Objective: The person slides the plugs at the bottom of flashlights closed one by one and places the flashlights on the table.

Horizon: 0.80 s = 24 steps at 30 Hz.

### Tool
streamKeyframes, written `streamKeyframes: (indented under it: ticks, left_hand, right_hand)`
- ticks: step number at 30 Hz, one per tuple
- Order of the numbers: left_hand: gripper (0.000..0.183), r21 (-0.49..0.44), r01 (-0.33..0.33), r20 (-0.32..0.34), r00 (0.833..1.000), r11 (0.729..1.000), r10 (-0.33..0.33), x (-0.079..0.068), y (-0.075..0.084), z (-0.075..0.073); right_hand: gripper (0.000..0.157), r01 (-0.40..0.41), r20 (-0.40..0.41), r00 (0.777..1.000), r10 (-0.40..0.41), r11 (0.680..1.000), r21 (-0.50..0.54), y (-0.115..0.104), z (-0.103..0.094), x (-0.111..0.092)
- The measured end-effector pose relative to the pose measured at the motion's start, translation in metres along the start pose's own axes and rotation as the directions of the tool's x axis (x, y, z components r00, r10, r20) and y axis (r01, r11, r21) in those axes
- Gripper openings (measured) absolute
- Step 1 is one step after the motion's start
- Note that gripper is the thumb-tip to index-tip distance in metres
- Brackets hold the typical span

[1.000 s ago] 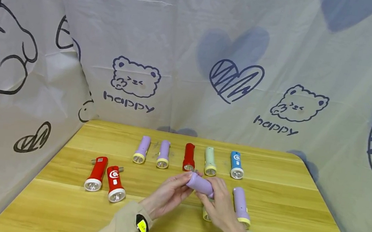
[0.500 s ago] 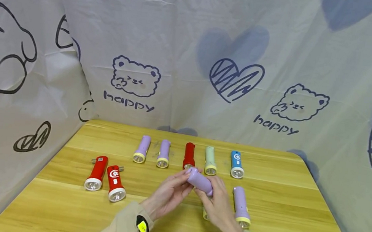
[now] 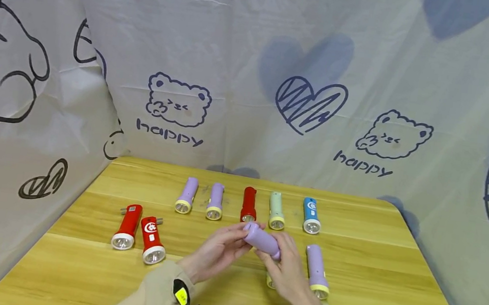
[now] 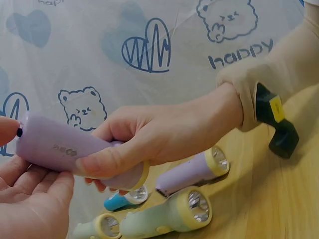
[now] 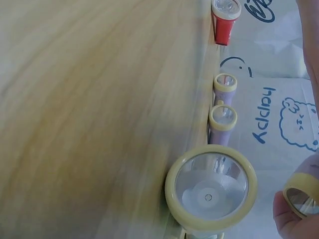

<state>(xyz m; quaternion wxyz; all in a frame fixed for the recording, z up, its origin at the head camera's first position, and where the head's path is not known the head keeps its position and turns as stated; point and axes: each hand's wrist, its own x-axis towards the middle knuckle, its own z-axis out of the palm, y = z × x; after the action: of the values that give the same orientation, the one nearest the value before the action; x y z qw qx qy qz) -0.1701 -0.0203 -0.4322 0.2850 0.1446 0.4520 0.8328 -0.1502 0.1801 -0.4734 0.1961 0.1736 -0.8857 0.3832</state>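
Note:
A purple flashlight (image 3: 263, 241) is held tilted above the table, between both hands. My right hand (image 3: 288, 273) grips it near its head, thumb along the body in the left wrist view. My left hand (image 3: 215, 252) pinches the tail end (image 4: 25, 134), where a small black part shows by a fingertip; the other fingers rest against the underside. The yellow-rimmed head (image 5: 303, 193) shows in the right wrist view. Below the right hand lies a pale green flashlight (image 4: 164, 216), mostly hidden in the head view. Beside it lies another purple flashlight (image 3: 315, 269).
Along the back of the wooden table (image 3: 374, 248) lie two purple flashlights (image 3: 215, 198), a red one (image 3: 248, 203), a light green one (image 3: 276, 206) and a blue one (image 3: 311, 213). Two red flashlights (image 3: 127, 225) with metal side pieces lie at left. A printed cloth (image 3: 244, 72) hangs behind.
The held flashlight's tail rose slightly, then dipped a little. My left wrist has shifted slightly left. Both hands stay on the flashlight; the others on the table have not moved.

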Motion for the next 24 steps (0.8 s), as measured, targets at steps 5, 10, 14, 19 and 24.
streamKeyframes:
  ticks: [5, 10, 14, 19, 24]
  left_hand:
    - [0.054, 0.043, 0.028, 0.014, 0.999, 0.999, -0.029, -0.001, 0.004, -0.003]
    - [0.054, 0.052, 0.036, 0.014, 0.999, 0.998, -0.036, -0.001, 0.003, -0.003]
    - [0.052, 0.041, 0.019, -0.01, 1.0, 0.999, -0.019, 0.001, -0.002, 0.001]
    - [0.052, 0.012, -0.008, -0.057, 0.998, 1.0, 0.009, 0.002, -0.008, 0.006]
    - [0.052, -0.012, -0.027, -0.076, 0.997, 1.0, 0.026, 0.004, -0.009, 0.008]
  right_hand:
    - [0.029, 0.036, 0.006, 0.999, -0.036, 0.999, -0.002, 0.001, -0.002, 0.0]
    - [0.03, 0.068, 0.009, 0.998, -0.068, 0.998, -0.001, 0.003, -0.004, 0.0]
    - [0.03, 0.078, 0.001, 0.997, -0.078, 0.997, -0.006, 0.005, -0.004, 0.0]
    - [0.031, 0.055, -0.011, 0.998, -0.055, 0.998, -0.003, 0.004, -0.002, -0.001]
    - [0.032, 0.021, -0.023, 1.0, -0.021, 1.0, 0.0, 0.002, 0.0, -0.001]
